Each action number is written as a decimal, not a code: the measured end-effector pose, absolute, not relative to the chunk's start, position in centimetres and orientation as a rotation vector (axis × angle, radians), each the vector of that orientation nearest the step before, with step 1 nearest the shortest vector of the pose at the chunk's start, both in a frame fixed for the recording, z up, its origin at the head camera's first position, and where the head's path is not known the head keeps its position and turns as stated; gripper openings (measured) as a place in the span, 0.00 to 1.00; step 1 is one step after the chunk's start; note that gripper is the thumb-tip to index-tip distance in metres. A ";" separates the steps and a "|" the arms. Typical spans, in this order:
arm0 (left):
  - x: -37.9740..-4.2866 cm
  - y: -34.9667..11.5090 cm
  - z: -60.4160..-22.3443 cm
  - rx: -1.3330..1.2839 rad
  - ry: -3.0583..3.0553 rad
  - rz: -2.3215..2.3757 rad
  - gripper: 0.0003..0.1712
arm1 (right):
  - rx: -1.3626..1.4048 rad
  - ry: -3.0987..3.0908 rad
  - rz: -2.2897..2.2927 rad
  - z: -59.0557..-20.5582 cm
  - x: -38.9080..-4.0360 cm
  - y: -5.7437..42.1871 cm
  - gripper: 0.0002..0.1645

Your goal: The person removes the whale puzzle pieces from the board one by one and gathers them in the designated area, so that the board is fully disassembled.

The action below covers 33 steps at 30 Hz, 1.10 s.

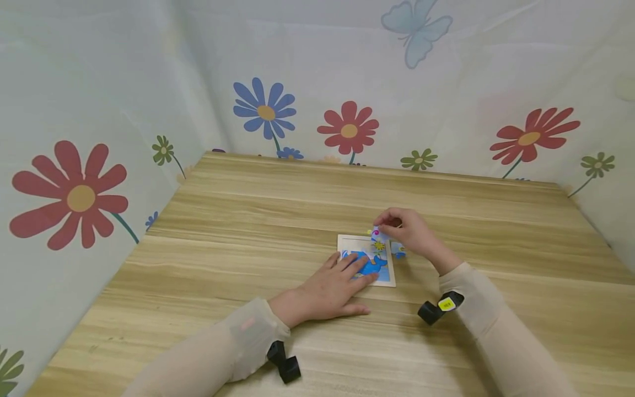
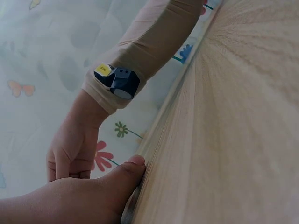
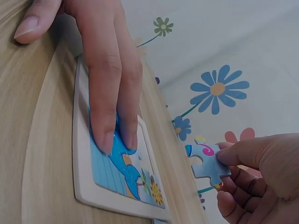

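A small wooden jigsaw puzzle with a pale frame lies on the table, a blue whale picture partly filling its tray. Spread fingers of my left hand rest on the whale and hold the board down. Thumb and fingers of my right hand pinch a jigsaw piece, pale with a pink swirl, raised over the tray's upper right. Another loose jigsaw piece lies just right of the frame. In the left wrist view, the left hand hides the puzzle and the right fingertips.
The wood-grain table extends around the puzzle on all sides. Behind it hangs a white curtain printed with flowers and a butterfly. Black wrist devices are on both sleeves, the right one with a yellow label.
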<state>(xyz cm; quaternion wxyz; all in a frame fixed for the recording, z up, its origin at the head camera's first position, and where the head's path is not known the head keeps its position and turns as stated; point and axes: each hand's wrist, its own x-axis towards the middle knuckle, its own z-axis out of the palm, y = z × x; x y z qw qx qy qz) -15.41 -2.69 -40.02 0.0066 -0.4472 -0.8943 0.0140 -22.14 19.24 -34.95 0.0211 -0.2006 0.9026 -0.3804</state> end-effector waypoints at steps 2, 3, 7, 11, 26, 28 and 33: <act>-15.4 -2.7 -40.0 -1.401 -2.801 0.041 0.39 | -0.621 2.813 -1.163 -34.9 -22.1 19.6 0.07; -15.4 -2.7 -40.0 -1.401 -2.800 0.044 0.39 | -0.619 2.818 -1.157 -35.0 -22.1 19.8 0.07; -15.5 -2.8 -40.0 -1.398 -2.806 0.044 0.39 | -0.608 2.829 -1.139 -35.0 -22.1 20.4 0.07; -15.6 -2.8 -40.0 -1.397 -2.810 0.035 0.39 | -0.597 2.826 -1.140 -35.0 -22.0 21.1 0.07; -15.5 -2.8 -40.4 -1.403 -2.782 0.007 0.40 | -0.573 2.789 -1.157 -35.2 -21.4 23.4 0.06; -15.5 -2.8 -40.4 -1.401 -2.779 0.011 0.40 | -0.561 2.784 -1.150 -35.3 -21.3 23.7 0.06; -15.4 -2.7 -40.2 -1.396 -2.788 0.018 0.40 | -0.537 2.795 -1.108 -35.7 -21.3 24.4 0.06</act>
